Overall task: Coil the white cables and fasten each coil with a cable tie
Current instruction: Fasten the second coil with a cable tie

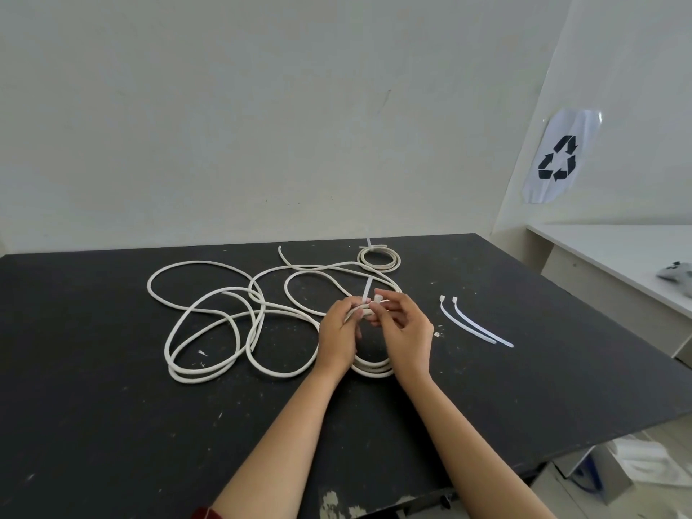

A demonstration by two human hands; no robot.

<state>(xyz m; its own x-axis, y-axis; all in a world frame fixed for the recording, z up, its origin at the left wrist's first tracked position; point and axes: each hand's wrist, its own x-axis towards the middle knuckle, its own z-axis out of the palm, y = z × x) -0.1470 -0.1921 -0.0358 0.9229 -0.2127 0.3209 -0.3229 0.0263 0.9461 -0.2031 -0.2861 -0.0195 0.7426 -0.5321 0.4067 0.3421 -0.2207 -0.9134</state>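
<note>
Both hands meet mid-tabletop (112, 406) over a small coil (370, 363) of white cable. Left hand (339, 331) has its fingers curled round the far side of that coil, pinching the turns together; right hand (402, 331) pinches a cable tie (369, 290) between thumb and fingertips, its tail sticking up just beyond the fingers. Whether the tail is already threaded through the head I cannot tell; the fingers hide the join. Judged progress: one coil done, one in hand being fastened, the rest not begun. The finished coil (379, 258) lies well beyond the hands, near the far edge, with its tie end standing up. Left of the hands sprawl loose loops of cable (209, 316), uncoiled, overlapping one another and running in towards the left hand; several free ends show, so likely two or more cables, but the exact count is not readable through the tangle. Right of the right hand, apart from it, lie two spare cable ties (473, 325) side by side, flat, heads pointing away. Count: coils two (one tied, one held); ties four visible (one on the far coil, one in the fingers, two spare). Two spares suggest two coils left to make after this one, as a guess. Beyond, a recycling sign (558, 157) on the wall to the right.
</note>
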